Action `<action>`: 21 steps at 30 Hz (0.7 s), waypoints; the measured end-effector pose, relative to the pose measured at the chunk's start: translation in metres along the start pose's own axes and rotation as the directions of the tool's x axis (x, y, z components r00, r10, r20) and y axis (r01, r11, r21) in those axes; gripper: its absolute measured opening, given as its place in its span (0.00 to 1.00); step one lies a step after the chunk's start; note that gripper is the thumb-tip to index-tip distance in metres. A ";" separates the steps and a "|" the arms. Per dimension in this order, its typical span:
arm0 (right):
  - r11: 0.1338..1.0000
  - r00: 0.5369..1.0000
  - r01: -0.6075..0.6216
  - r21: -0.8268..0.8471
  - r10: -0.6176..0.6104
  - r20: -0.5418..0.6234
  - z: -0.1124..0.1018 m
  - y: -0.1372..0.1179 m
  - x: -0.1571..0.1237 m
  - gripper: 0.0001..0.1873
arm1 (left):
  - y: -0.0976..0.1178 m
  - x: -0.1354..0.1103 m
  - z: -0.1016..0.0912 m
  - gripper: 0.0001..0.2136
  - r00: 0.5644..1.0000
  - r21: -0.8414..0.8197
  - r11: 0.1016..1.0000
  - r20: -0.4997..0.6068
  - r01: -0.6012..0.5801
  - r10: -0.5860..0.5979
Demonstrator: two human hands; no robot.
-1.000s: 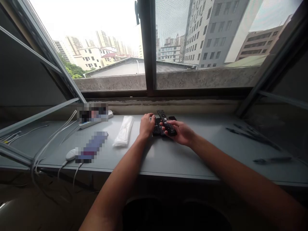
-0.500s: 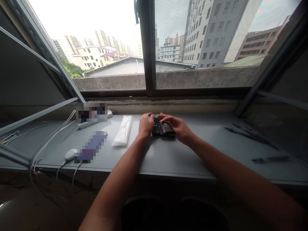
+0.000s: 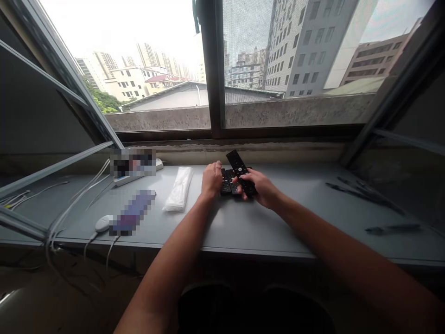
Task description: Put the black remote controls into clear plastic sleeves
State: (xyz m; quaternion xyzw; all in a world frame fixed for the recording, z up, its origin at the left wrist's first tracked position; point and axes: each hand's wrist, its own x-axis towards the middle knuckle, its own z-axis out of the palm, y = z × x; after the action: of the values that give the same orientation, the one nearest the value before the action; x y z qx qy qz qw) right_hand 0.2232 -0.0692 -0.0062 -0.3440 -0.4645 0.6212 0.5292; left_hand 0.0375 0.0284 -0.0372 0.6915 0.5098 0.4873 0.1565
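Observation:
My right hand (image 3: 262, 185) grips a black remote control (image 3: 239, 168) with a pale round button. The remote is tilted, its top pointing up and left, over other black remotes (image 3: 230, 182) lying side by side on the grey table. My left hand (image 3: 212, 179) is closed against the left side of that row, with its fingertips at the far end of the leftmost remote; part of its grip is hidden. To the left of this hand lies a stack of clear plastic sleeves (image 3: 179, 189).
A white power strip (image 3: 139, 172) and a blurred purple-blue object (image 3: 134, 212) are on the left, with a white charger (image 3: 103, 223) and cables. Black pen-like items (image 3: 392, 229) lie at the right. Metal frame bars flank the grey table (image 3: 243, 229); a window stands behind.
My right hand has lifted a remote off the right part of the row and tilted its button face into view. My left hand has stayed almost in place.

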 end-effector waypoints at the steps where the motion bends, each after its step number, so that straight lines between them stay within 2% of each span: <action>1: 1.000 1.000 -0.006 -0.007 0.006 -0.016 0.000 0.001 0.001 0.04 | 0.003 -0.001 -0.001 0.23 1.000 -0.062 0.998 0.009 0.002 -0.002; 4: 0.999 0.999 -0.032 -0.022 0.032 0.007 0.001 0.005 0.001 0.03 | 0.011 -0.003 -0.001 0.25 0.992 -0.291 0.956 0.126 0.036 0.002; 7: 0.988 0.989 -0.124 -0.086 0.130 0.069 0.001 0.008 0.000 0.04 | 0.015 -0.003 0.002 0.28 0.960 -0.477 0.868 0.279 0.142 -0.003; 9: 0.974 0.974 -0.179 -0.137 0.195 0.115 0.001 0.009 -0.001 0.06 | 0.012 0.001 0.003 0.30 0.952 -0.566 0.794 0.300 0.220 -0.050; 11: 0.963 0.954 -0.205 -0.174 0.236 0.184 0.001 0.008 -0.002 0.09 | 0.004 0.008 0.002 0.28 0.954 -0.616 0.736 0.261 0.281 -0.146; 13: 0.958 0.932 -0.214 -0.189 0.258 0.255 0.001 0.005 -0.002 0.15 | -0.008 0.015 -0.001 0.25 0.943 -0.593 0.733 0.185 0.333 -0.278; 16: 0.962 0.926 -0.209 -0.177 0.253 0.279 0.000 0.002 -0.001 0.20 | -0.029 0.023 -0.008 0.24 0.911 -0.463 0.803 0.028 0.376 -0.411; 18: 0.967 0.944 -0.190 -0.167 0.227 0.241 -0.001 0.000 0.001 0.20 | -0.041 0.024 -0.011 0.24 0.899 -0.380 0.835 -0.020 0.398 -0.438; 21: 0.976 0.973 -0.147 -0.164 0.172 0.153 -0.005 -0.001 0.003 0.19 | -0.048 0.024 -0.016 0.22 0.901 -0.246 0.873 -0.003 0.420 -0.434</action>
State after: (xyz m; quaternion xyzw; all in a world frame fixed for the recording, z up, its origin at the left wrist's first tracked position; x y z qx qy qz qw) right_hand 0.2272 -0.0652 -0.0069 -0.3662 -0.5237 0.6513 0.4092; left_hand -0.0024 0.0649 -0.0515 0.5232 0.5917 0.5186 0.3275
